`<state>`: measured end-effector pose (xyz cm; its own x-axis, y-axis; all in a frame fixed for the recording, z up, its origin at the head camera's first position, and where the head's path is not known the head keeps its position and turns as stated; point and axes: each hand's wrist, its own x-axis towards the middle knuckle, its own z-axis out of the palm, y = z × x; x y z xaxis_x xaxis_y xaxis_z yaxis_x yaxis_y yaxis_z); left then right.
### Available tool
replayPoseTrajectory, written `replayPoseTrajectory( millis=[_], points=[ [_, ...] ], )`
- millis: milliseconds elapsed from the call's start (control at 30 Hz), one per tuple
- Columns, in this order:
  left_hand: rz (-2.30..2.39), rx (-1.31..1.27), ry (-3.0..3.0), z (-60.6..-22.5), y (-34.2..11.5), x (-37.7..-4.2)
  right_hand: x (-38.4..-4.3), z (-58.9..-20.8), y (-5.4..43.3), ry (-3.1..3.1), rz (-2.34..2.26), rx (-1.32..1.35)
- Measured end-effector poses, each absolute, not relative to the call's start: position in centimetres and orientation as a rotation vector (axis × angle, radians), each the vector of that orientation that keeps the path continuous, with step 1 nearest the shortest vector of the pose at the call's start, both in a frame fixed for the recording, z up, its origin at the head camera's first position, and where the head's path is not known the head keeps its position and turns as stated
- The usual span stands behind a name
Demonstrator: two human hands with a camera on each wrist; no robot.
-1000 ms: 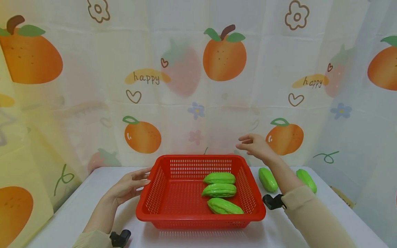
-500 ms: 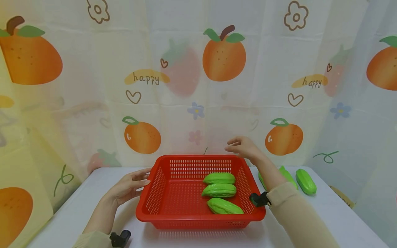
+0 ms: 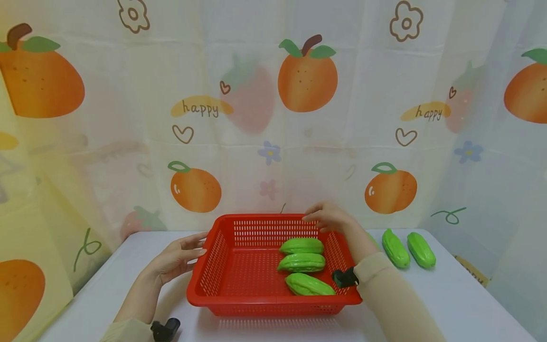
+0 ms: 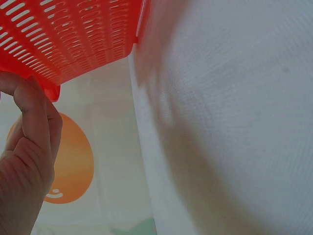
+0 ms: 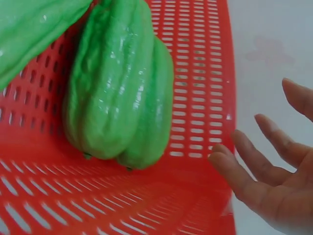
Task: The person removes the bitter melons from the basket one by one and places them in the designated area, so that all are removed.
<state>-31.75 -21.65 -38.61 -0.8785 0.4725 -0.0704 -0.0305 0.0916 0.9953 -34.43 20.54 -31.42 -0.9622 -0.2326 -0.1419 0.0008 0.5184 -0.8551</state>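
Red basket (image 3: 275, 300) at lower center, three green gourds (image 3: 301, 262) inside, left hand (image 3: 176, 258) loosely spread at left side, right hand (image 3: 334, 220) spread at upper right corner.

Head view: positioned above the near side of the red basket (image 3: 273, 300), facing forward and down; takes in the whole basket, the bench (image 3: 453, 294) around it and the curtain (image 3: 239, 166) beyond. Left wrist view: low and close beside the basket's left wall, facing the curtain behind it; picture rolled sideways. Right wrist view: close above the basket's right side, facing down inside toward its back wall; also rolled. Head and left wrist share the left hand (image 3: 179, 256); head and right wrist share the right hand (image 3: 331, 218) and gourds (image 3: 301, 262) in the basket.
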Motion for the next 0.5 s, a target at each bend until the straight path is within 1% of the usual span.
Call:
replayPoseTrajectory(
  millis=[500],
  points=[
    [1.834,0.429,2.020,-38.4,-21.6,-31.6,-34.8,-32.7,19.7,2.532,-1.268,-0.122]
  ],
)
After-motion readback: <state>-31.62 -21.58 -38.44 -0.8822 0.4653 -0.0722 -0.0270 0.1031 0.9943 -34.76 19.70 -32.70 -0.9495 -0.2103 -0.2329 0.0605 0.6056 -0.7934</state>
